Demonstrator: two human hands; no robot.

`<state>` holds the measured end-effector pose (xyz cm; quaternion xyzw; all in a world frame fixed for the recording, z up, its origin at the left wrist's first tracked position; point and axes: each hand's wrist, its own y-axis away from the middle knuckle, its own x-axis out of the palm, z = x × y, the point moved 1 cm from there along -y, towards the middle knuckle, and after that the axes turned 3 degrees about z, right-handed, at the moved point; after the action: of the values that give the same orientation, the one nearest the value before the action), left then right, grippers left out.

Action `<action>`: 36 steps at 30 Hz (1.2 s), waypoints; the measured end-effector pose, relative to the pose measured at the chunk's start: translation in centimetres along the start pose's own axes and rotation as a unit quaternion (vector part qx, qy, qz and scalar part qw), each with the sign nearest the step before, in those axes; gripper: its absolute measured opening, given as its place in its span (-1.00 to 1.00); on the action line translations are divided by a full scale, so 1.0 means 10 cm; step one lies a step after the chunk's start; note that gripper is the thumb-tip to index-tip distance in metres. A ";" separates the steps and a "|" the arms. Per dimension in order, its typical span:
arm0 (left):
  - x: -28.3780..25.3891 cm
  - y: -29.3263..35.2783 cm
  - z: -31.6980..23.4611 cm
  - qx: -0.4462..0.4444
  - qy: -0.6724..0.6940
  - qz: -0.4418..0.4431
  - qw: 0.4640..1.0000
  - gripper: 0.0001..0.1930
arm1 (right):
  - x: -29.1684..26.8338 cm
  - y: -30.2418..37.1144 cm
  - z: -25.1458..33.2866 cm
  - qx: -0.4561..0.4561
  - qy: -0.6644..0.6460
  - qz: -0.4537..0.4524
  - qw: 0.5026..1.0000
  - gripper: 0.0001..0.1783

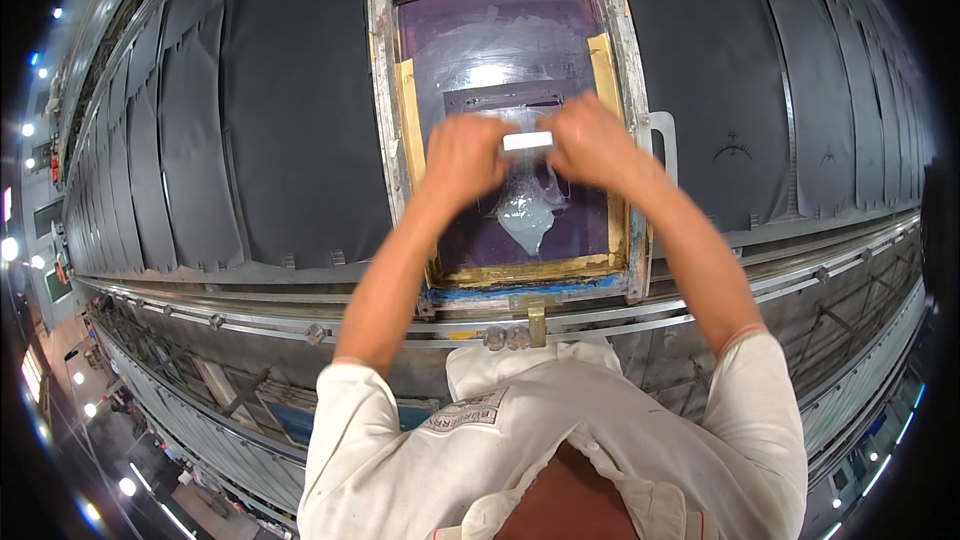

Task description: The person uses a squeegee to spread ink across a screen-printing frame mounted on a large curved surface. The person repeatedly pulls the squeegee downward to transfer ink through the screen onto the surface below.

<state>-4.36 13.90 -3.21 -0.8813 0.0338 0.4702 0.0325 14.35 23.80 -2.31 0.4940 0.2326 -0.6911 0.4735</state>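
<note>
A silkscreen frame point(382, 80) lies on dark fabric in front of me, with purple mesh point(430, 30) stretched inside it. Both hands are closed on a squeegee with a white handle point(528, 142), which shows in the space between them over the middle of the mesh. My left hand point(465, 160) wraps its left end; my right hand point(592, 140) grips its right end and is slightly blurred. The squeegee's blade is mostly hidden. A pale grey pool of ink point(527, 215) lies on the mesh nearer to me, tapering to a point.
Tan tape point(603, 65) lines the mesh's edges. Dark fabric panels point(300, 90) spread along the long table on both sides. A metal rail point(700, 292) with a brass-coloured bracket point(537, 326) runs along the near edge. A pale curved handle point(664, 145) sticks out right of the frame.
</note>
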 end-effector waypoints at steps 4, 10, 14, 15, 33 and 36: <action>-0.16 -0.50 0.23 -0.014 -0.054 0.019 0.998 -0.67 | -0.17 -0.49 -0.28 0.052 -0.062 0.012 0.997 -0.83; 0.33 0.80 -0.38 0.018 0.013 -0.005 1.000 -0.66 | 0.37 0.66 0.43 -0.013 -0.001 -0.010 1.000 -0.71; 0.29 0.82 -0.47 -0.008 -0.027 -0.011 1.000 -0.71 | 0.38 0.77 0.51 -0.014 -0.035 -0.029 0.999 -0.71; 0.27 0.80 -0.45 -0.008 -0.023 0.024 0.999 -0.73 | 0.38 0.76 0.49 -0.017 -0.039 -0.028 0.999 -0.72; 0.11 0.00 -0.04 0.029 -0.044 -0.053 0.997 -0.74 | 0.11 0.16 -0.03 -0.006 0.002 -0.120 0.993 -0.69; 0.34 0.67 -0.39 0.012 -0.038 -0.059 0.997 -0.62 | 0.37 0.67 0.34 -0.030 0.009 -0.150 0.988 -0.71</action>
<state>0.15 6.76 -4.08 -0.8627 -0.0138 0.5004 0.0722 18.45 16.62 -3.28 0.4455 0.3287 -0.7427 0.3767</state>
